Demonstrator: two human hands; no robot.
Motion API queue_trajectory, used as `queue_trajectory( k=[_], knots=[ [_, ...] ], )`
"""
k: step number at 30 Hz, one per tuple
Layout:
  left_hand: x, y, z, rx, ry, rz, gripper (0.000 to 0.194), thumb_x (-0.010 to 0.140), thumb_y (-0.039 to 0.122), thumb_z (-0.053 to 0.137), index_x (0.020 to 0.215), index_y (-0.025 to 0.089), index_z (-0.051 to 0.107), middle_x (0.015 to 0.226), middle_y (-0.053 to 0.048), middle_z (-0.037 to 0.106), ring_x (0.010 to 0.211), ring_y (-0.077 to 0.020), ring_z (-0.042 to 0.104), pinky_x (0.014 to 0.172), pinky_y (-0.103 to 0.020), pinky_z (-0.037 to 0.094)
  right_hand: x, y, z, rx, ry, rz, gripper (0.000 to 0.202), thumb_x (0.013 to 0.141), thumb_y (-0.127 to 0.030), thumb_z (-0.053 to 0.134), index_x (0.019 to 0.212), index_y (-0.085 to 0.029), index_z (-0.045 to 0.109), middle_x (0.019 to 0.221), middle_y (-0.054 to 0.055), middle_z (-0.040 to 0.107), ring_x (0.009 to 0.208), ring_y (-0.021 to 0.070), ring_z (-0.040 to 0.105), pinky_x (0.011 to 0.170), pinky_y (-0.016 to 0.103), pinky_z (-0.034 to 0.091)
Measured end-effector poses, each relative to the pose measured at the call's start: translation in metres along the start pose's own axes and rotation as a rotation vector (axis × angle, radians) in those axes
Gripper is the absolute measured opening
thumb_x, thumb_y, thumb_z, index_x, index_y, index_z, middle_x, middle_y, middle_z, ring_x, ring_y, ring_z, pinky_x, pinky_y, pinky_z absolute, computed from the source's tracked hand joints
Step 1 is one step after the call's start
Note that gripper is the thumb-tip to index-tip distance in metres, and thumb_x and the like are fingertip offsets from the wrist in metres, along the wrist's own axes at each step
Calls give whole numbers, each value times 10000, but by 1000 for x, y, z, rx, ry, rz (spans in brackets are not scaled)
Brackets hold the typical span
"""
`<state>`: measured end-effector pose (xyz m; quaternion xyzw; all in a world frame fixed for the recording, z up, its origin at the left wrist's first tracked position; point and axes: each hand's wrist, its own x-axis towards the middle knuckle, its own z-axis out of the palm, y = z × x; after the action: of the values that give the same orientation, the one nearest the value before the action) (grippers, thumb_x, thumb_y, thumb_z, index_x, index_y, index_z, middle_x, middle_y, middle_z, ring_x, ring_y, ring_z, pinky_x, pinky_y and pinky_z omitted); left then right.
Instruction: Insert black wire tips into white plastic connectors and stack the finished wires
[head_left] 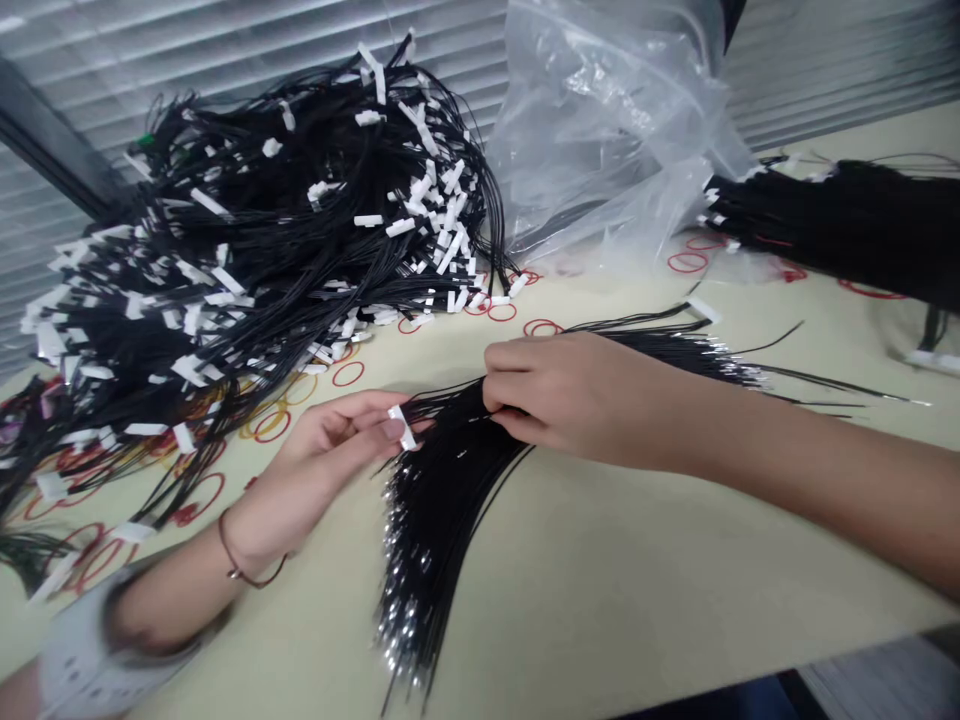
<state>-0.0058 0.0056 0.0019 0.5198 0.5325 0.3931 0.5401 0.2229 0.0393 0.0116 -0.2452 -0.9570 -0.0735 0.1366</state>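
Between the thumb and fingers of my left hand (330,450) is a small white connector (402,427), with thin black wires running from it to the right. My right hand (570,395) is closed, its fingertips pinched over the black wires just right of the connector. What exactly those fingertips hold is hidden by the hand. Beneath both hands a thick bundle of black wires (457,510) bends across the table, its shiny metal terminals fanned out at the lower left. More wire ends with bright tips stick out to the right, beyond my right forearm.
A large heap of black cables with white connectors (300,210) fills the back left. Clear plastic bags (600,130) stand behind, against the blinds (247,40). Another black cable bundle (847,220) lies at the right. Red rubber bands (348,374) are scattered over the table (637,580).
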Motion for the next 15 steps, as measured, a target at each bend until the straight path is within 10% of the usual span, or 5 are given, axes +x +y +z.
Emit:
queue_trajectory(
  k=[15],
  knots=[
    [1, 0, 1, -26, 45, -29, 99, 727, 216, 668, 823, 229, 686, 778, -1, 720, 811, -114, 661, 702, -131, 505, -4, -7, -2, -53, 21, 12, 134, 799, -108, 470, 709, -175, 545, 684, -4, 526, 587, 120, 457, 502, 257, 250]
  ],
)
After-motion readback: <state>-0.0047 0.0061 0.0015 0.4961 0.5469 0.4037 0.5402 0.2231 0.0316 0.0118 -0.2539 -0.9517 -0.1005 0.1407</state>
